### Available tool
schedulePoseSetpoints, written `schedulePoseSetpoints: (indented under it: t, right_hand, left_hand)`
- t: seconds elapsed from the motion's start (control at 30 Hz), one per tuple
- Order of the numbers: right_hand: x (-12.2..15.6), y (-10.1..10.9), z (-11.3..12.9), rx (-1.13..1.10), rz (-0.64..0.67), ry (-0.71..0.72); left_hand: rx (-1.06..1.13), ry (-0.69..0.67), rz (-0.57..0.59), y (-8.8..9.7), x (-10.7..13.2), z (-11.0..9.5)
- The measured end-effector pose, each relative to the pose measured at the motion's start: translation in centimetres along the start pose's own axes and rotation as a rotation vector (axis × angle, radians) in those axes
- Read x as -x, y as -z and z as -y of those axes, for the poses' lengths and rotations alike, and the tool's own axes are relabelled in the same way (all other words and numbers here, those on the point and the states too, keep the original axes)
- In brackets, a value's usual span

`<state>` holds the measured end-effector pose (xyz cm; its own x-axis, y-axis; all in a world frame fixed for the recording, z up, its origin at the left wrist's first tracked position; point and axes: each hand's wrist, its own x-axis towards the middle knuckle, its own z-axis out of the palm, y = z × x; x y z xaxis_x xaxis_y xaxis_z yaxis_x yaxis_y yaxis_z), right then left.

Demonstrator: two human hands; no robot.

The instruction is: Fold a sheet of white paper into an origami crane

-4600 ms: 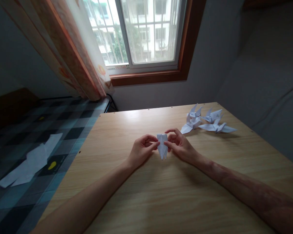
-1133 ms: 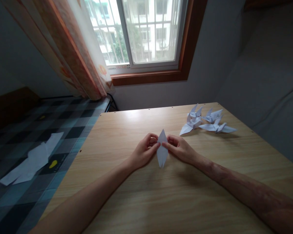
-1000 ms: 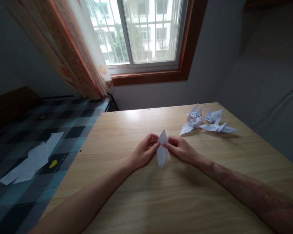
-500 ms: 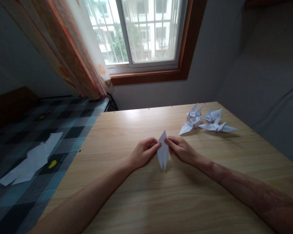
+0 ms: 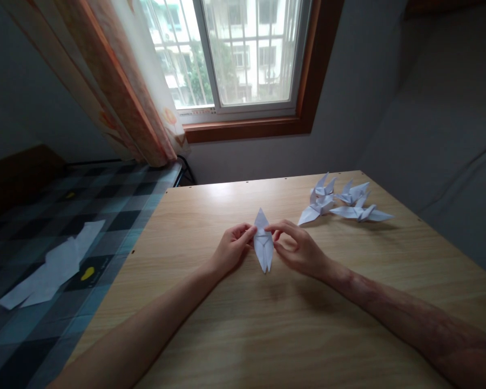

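Observation:
A white sheet folded into a narrow, pointed origami shape (image 5: pixel 263 247) is held just above the wooden table, its single tip pointing away and its two split points towards me. My left hand (image 5: pixel 235 246) pinches its left edge, thumb in front and curled fingers partly hidden behind. On the other side, my right hand (image 5: pixel 302 249) has its index fingertip on the upper right edge, with the thumb bent close to the paper lower down. A crease with small folded lines shows across the paper's middle.
Several finished white paper cranes (image 5: pixel 362 212) stand together at the table's (image 5: pixel 210 335) far right. To the left, cut white paper pieces (image 5: pixel 59 267) lie on a checked bedspread (image 5: pixel 117 219). A window (image 5: pixel 251 54) and an orange curtain (image 5: pixel 117 81) are beyond the table.
The folded paper has shifted slightly left and away from me, and a creased face now shows instead of a smooth one. My right thumb has left the paper's front; the index finger now touches there.

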<state>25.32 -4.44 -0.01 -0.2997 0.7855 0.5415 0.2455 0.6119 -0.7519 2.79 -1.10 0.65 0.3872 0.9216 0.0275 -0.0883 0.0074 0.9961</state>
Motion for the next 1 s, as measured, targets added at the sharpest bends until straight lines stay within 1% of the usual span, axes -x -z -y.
schedulePoseSetpoints:
  t: [0.13, 0.2, 0.27, 0.33, 0.4, 0.47, 0.5, 0.57, 0.63, 0.67, 0.77, 0.87, 1.0]
  right_hand:
    - [-0.1, 0.0, -0.3, 0.040, -0.051, -0.003]
    - [-0.1, 0.0, -0.4, 0.027, -0.066, -0.014]
    - [-0.1, 0.1, -0.4, 0.018, -0.076, -0.032]
    - [-0.2, 0.2, -0.3, 0.006, -0.079, -0.067]
    - [-0.2, 0.3, -0.3, -0.034, -0.072, -0.125]
    - [-0.3, 0.2, -0.4, -0.105, -0.042, -0.195]
    - [-0.3, 0.1, -0.5, -0.144, -0.024, -0.225]
    - [-0.3, -0.1, -0.8, -0.225, -0.014, -0.266]
    - [-0.2, -0.4, -1.1, -0.316, -0.039, -0.298]
    - [-0.2, -0.5, -1.2, -0.358, -0.055, -0.316]
    - [0.1, -0.6, -1.3, -0.407, -0.064, -0.355]
    - [0.3, -0.5, -1.0, -0.289, -0.066, -0.303]
    - [0.3, -0.4, -0.8, -0.075, -0.125, -0.132]
  left_hand:
    - [0.011, 0.020, 0.063, -0.2, 0.2, -0.1]
    - [-0.019, 0.031, 0.123, -0.4, 0.4, -0.1]
    - [-0.070, 0.024, 0.147, -0.5, 0.8, -0.1]
    - [-0.130, -0.010, 0.104, -0.6, 1.0, -0.3]
    - [-0.184, -0.060, 0.026, -0.6, 1.2, -0.4]
    - [-0.232, -0.093, -0.003, -0.5, 1.3, -0.6]
    - [-0.247, -0.102, 0.011, -0.5, 1.3, -0.7]
    - [-0.251, -0.110, 0.090, -0.6, 1.4, -0.8]
    - [-0.225, -0.111, 0.175, -0.7, 1.5, -1.0]
    - [-0.217, -0.111, 0.200, -0.7, 1.5, -1.0]
    - [-0.220, -0.098, 0.201, -0.9, 1.6, -0.9]
    - [-0.163, -0.059, 0.193, -0.9, 1.4, -0.6]
    - [-0.112, -0.053, 0.221, -0.8, 1.2, -0.3]
